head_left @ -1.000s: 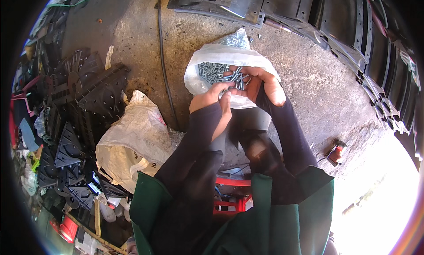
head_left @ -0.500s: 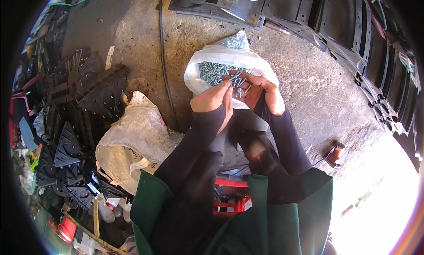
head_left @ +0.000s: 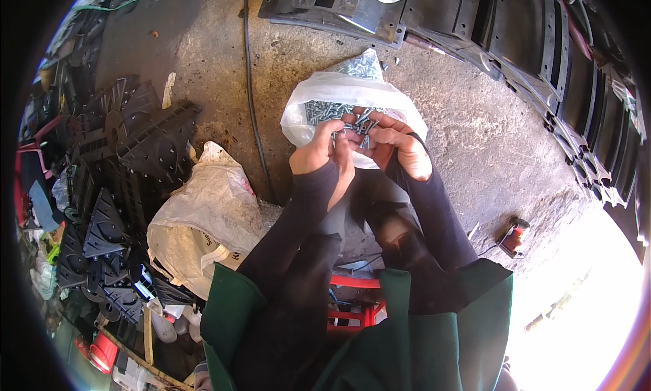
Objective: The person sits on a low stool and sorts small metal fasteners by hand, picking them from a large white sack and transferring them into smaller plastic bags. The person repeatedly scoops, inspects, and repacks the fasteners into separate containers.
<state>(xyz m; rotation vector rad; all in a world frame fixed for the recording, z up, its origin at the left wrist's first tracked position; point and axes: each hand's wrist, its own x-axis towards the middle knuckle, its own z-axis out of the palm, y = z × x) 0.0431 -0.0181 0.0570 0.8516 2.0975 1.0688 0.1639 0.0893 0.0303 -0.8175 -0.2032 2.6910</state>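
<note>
A white plastic bag [head_left: 386,93] stands open on the floor ahead of me, with a heap of small silvery screws [head_left: 325,111] inside. Over its near rim my right hand [head_left: 405,150] is cupped, fingers curled around a small bunch of screws [head_left: 366,123]. Close beside it, my left hand [head_left: 319,150] has thumb and fingers pinched together, on what looks like a screw; the fingertips partly hide it. Both hands nearly touch at the bunch.
More screws show in a clear bag [head_left: 363,67] behind. A dirty white sack [head_left: 203,208] lies at left, near piled black plates [head_left: 105,225]. A dark cable [head_left: 251,99] crosses the floor. Metal panels [head_left: 515,38] stand far right; a red stool [head_left: 356,281] is beneath me.
My left hand has drawn slightly left and toward me, away from the bunch. My right hand has shifted slightly left, its fingers still curled around the screws.
</note>
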